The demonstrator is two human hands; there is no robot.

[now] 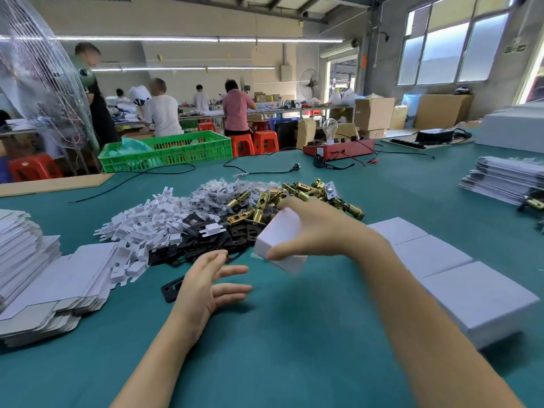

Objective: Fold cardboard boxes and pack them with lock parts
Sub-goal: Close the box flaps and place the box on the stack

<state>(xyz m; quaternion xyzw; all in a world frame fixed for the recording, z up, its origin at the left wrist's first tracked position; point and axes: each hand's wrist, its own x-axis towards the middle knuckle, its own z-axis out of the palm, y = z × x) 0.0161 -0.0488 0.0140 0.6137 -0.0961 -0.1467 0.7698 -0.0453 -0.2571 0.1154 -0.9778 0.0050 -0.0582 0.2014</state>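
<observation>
Box [279, 240] gripped in right hand [312, 228] above table [294, 334], just near of parts pile [223, 213]. Left hand [206, 284] spread, empty. Closed boxes [441, 269] lined up right; flat blanks [38, 278] stacked left, unfolded, so plenty probably left.

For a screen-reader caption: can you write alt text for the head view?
A person's right hand grips a folded white cardboard box above a teal table; the left hand is open beside it. Behind lie heaped brass latches and flat box blanks.
</observation>
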